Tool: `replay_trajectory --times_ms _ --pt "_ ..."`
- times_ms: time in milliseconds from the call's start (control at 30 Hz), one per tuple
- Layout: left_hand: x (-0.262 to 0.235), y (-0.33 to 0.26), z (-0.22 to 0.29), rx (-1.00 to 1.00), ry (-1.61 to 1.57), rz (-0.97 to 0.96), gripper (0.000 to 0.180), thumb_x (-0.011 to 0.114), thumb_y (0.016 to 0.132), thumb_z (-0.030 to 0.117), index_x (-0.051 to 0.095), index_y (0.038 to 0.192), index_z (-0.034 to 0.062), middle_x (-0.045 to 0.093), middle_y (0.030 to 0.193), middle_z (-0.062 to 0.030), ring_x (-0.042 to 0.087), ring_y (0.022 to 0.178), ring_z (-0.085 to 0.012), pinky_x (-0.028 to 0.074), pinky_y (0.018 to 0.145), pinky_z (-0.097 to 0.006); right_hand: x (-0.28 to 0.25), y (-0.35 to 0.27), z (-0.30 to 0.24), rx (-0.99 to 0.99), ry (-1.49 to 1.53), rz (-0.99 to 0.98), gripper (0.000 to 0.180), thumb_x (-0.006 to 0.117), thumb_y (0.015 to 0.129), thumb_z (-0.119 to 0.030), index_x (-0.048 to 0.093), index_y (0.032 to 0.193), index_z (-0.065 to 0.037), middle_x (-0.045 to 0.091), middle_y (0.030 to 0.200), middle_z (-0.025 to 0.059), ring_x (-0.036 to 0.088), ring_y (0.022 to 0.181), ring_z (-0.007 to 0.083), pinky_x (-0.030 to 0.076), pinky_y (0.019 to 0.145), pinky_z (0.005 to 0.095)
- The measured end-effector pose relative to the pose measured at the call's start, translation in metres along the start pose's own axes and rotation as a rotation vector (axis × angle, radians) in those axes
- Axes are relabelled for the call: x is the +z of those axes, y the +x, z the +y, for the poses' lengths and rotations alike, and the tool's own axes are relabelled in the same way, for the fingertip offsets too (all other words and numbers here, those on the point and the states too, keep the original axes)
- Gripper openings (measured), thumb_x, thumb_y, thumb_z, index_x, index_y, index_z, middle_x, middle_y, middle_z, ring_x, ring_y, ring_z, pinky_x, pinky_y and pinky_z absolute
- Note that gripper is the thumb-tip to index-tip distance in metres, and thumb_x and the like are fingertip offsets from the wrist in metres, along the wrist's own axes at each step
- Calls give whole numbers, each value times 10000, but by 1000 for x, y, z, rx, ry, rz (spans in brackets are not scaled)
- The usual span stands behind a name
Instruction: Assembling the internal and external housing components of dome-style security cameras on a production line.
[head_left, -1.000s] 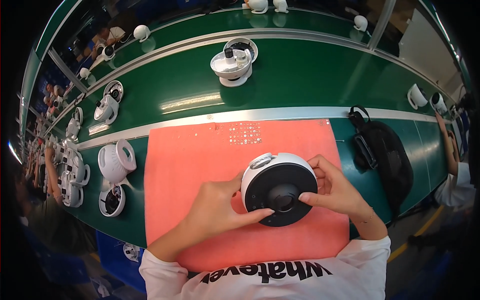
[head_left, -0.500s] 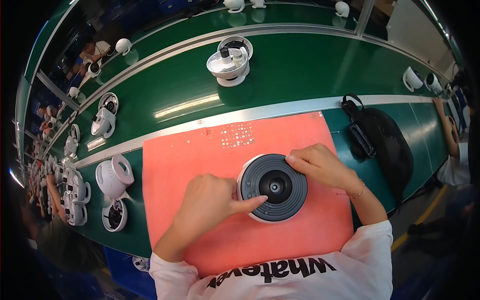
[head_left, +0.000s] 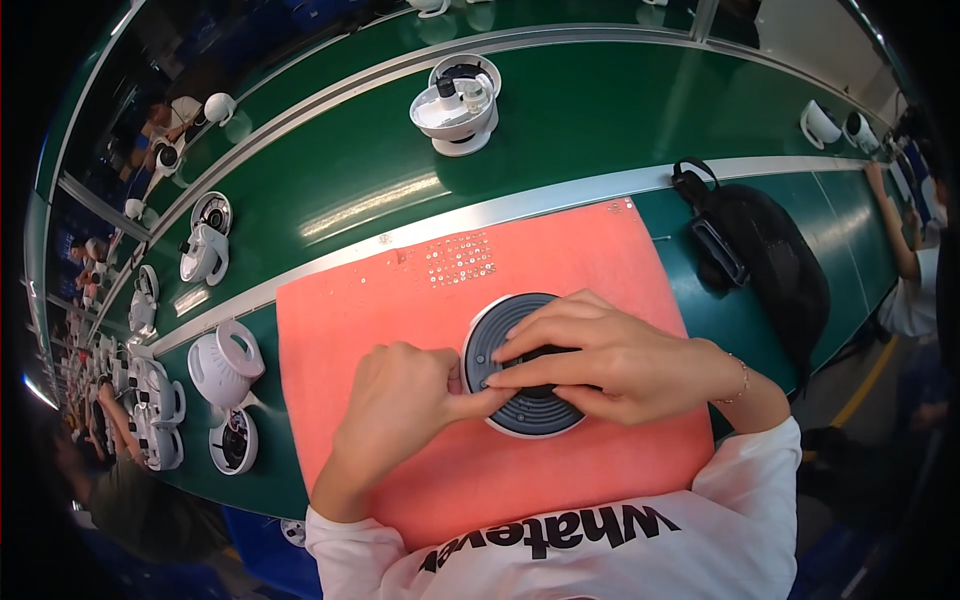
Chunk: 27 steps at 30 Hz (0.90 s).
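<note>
A round camera head (head_left: 483, 338) with a dark grey ringed face and white rim sits on the coral mat (head_left: 330, 330) before me. My left hand (head_left: 405, 405) is closed on its left edge, thumb laid over the lower left of the face. From the right, my right hand (head_left: 610, 365) reaches across the face with fingers apart and stretched out. Two of its fingertips touch the left part of the rings, near small round bumps. This hand covers the black lens area and the right side of the disc. Small metal screws (head_left: 460, 260) stand in rows near the mat's far edge.
Left of the mat are a white camera housing (head_left: 222, 365) and an open white shell (head_left: 232, 440). A black bag (head_left: 770, 260) lies at the right. Beyond the metal rail, a half-assembled camera (head_left: 455, 110) rests on the green belt (head_left: 580, 130). Other people work at both sides.
My right hand has moved from the disc's upper right rim to the left across its face, covering the lens. My left hand keeps its hold on the left edge.
</note>
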<state>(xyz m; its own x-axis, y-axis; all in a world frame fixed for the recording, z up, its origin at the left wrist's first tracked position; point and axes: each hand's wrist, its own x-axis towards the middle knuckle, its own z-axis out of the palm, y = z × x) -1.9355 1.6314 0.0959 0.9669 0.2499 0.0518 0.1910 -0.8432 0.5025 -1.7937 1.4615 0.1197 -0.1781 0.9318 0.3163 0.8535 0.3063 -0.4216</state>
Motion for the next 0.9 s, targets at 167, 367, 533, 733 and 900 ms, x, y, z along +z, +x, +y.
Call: replay_trajectory --times_ms 167,367,533,733,900 --pt "-2 1 2 3 50 -20 399 713 652 369 618 608 -16 544 476 -79 538 412 -187 413 444 -281 10 1 8 -68 9 44 409 556 740 -5 548 1143 -68 562 1040 130 516 1023 281 395 873 399" --pt "-4 1 2 57 117 16 420 706 661 415 616 607 9 540 470 -64 541 415 -193 410 439 -293 5 1 3 0 272 -10 502 535 736 18 396 1217 -20 503 1170 173 484 1089 343 415 866 419" --pt "-6 2 6 36 174 -41 431 700 672 434 606 580 24 547 477 -59 542 421 -196 407 442 -286 9 0 3 -31 298 -29 442 464 727 91 359 1142 -16 353 1284 231 376 1205 407 387 903 446" --pt "-8 2 3 20 295 -4 458 667 702 451 600 549 25 543 460 -59 552 430 -227 427 462 -303 3 -1 3 149 241 212 473 595 823 -201 373 1199 -18 353 1291 227 329 1265 363 342 974 392" --pt "20 8 -13 -104 -613 -409 737 537 825 470 286 1345 13 520 1183 -238 533 1085 -333 435 886 -385 27 -21 37 655 575 189 528 537 879 -343 360 1223 18 560 1057 185 552 1017 247 412 886 334"
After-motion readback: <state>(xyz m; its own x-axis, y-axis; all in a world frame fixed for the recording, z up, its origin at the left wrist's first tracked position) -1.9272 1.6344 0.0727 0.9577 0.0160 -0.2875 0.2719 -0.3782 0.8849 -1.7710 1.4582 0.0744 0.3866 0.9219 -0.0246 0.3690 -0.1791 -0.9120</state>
